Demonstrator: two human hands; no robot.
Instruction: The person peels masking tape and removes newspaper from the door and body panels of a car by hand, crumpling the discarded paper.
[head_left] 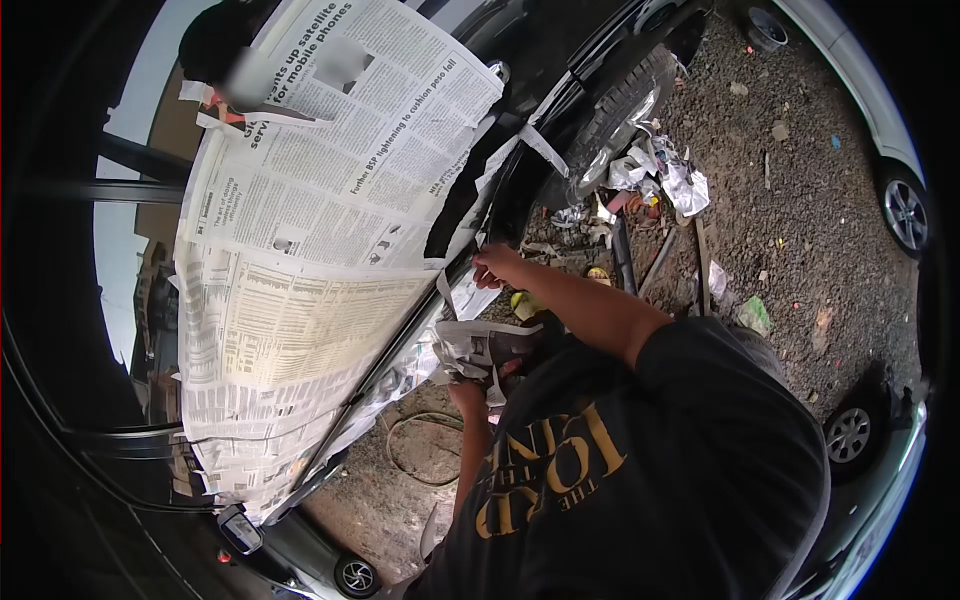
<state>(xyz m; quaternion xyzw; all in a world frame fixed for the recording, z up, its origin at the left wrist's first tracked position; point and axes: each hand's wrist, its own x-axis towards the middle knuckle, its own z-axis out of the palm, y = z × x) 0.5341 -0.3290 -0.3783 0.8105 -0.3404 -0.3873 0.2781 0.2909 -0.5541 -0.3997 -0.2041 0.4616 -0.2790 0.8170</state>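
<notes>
Newspaper sheets cover the side of a dark car, with pale tape strips along their edges. My right hand is at the lower trim edge of the covered panel, fingers closed in a pinch; what they hold, if anything, I cannot make out. Just beside it a narrow pale strip hangs from the edge. My left hand is lower, near my shirt, gripping a crumpled piece of newspaper that partly hides its fingers. A dark gap shows between the upper sheet and the trim.
Another person's dark-haired head shows behind the newspaper. A detached-looking tire stands by the car, near crumpled foil-like wrapping and litter on gravel. A hose lies coiled on the ground. Parked cars line the right, one with a silver wheel.
</notes>
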